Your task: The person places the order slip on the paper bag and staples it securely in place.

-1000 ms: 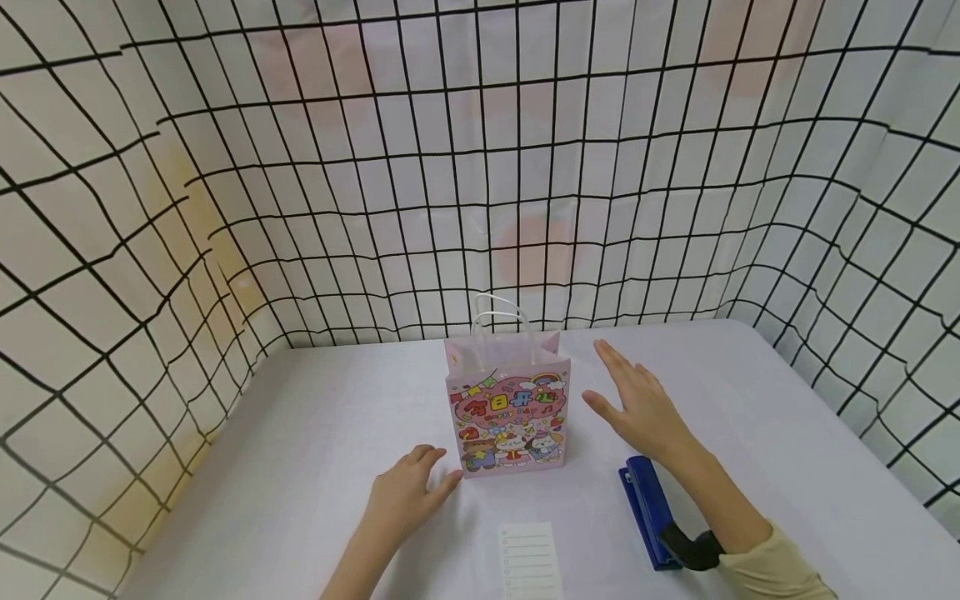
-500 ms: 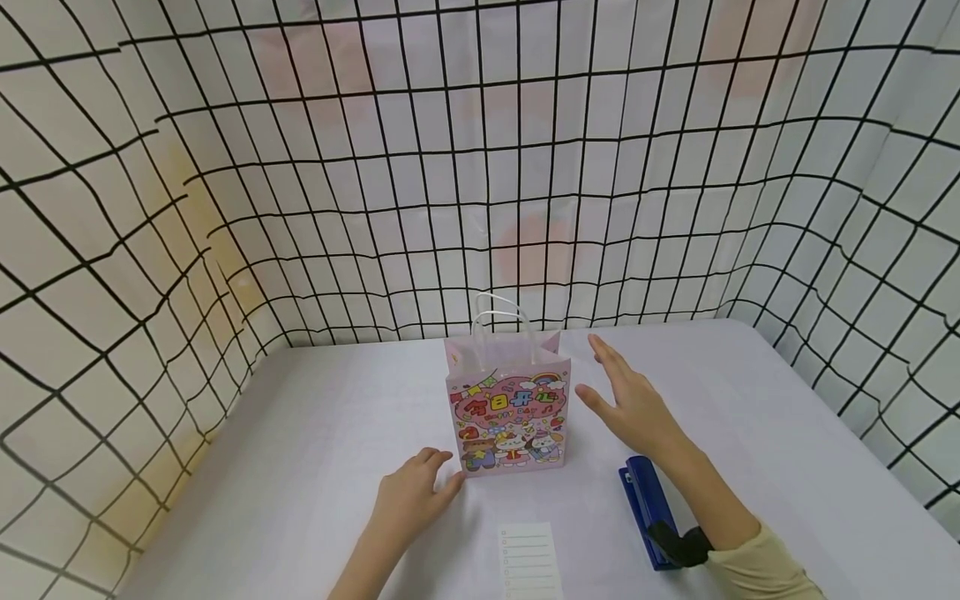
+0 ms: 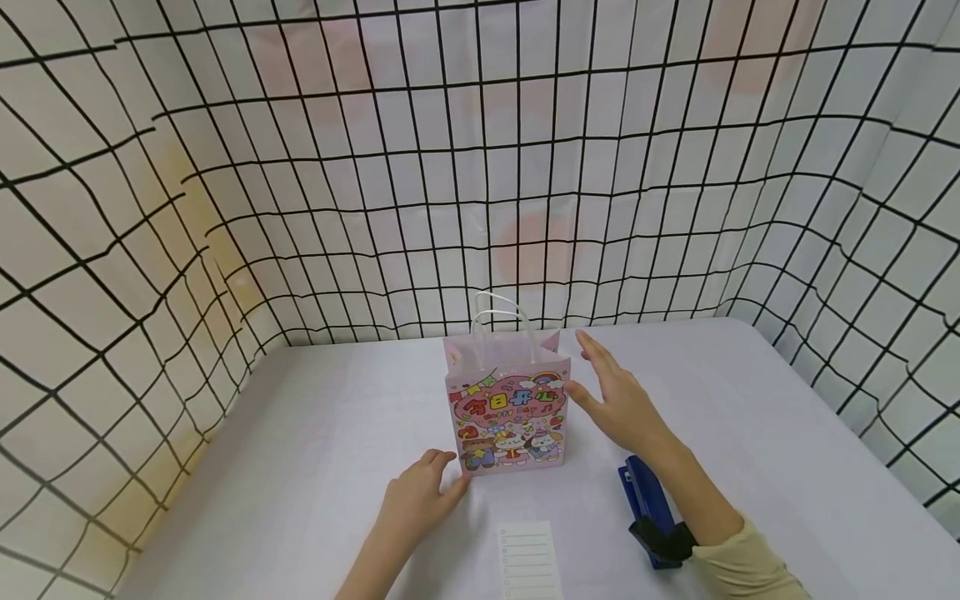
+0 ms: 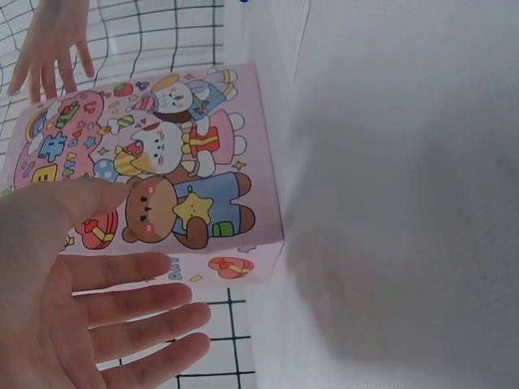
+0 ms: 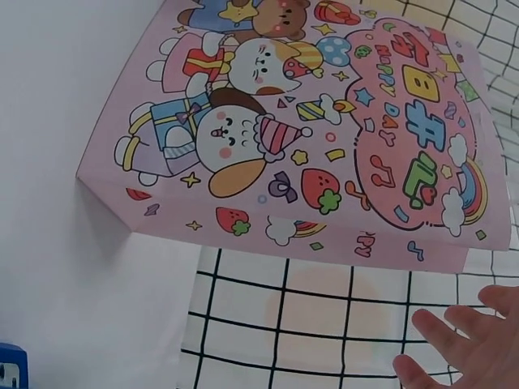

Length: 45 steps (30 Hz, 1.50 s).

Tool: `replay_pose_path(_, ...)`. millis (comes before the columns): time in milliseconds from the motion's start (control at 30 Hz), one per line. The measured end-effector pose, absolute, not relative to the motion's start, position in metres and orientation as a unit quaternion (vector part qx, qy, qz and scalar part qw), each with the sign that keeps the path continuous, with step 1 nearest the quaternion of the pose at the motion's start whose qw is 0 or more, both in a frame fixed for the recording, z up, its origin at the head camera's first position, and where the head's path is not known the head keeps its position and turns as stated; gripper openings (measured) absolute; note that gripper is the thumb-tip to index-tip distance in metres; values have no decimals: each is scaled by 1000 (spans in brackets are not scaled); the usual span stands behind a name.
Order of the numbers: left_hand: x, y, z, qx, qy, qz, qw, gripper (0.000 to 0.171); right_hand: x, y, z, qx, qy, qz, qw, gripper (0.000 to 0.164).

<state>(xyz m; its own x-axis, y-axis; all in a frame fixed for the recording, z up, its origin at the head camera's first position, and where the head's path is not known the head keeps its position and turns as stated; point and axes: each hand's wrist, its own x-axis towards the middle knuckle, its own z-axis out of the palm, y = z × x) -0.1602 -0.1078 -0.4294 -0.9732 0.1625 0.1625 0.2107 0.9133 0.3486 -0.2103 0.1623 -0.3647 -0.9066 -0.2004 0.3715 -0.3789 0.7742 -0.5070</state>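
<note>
A pink paper gift bag [image 3: 508, 421] printed with cartoon animals stands upright, its white handles [image 3: 504, 313] raised. At its lower left corner is my left hand [image 3: 420, 500], thumb and fingers spread either side of the edge; whether they touch it I cannot tell. In the left wrist view the left hand's fingers [image 4: 138, 300] look straight, along the bag's side. My right hand [image 3: 626, 412] hovers beside the bag's upper right edge, fingers extended and thumb close to the front. The right wrist view shows a gap between the right hand [image 5: 466, 344] and the bag's side.
A blue stapler [image 3: 647, 492] lies under the right forearm, partly covered by the black wrist strap [image 3: 663, 542]. A white lined checklist sheet [image 3: 528, 558] lies in front of the bag. Black grid netting [image 3: 420, 183] surrounds the white table [image 3: 315, 450] on three sides.
My right hand has moved left toward the bag's upper right edge. The left hand has shifted slightly right, closer to the lower left corner. The bag has stayed in place.
</note>
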Motion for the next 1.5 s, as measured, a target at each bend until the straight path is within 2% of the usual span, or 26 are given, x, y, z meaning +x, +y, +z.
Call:
replay_pose_path(933, -147, -83, -435, -174, -965, -181, 78, 37, -221, 150, -361, 164, -909, 363, 120, 69)
replay_pose_path(1300, -143, -73, -436, -175, -968, -175, 47, 36, -226, 145, -359, 165, -904, 376, 117, 69)
replay_pose_path(1500, -141, -70, -435, -188, -967, -166, 51, 37, -227, 143, -360, 159, -903, 386, 107, 69)
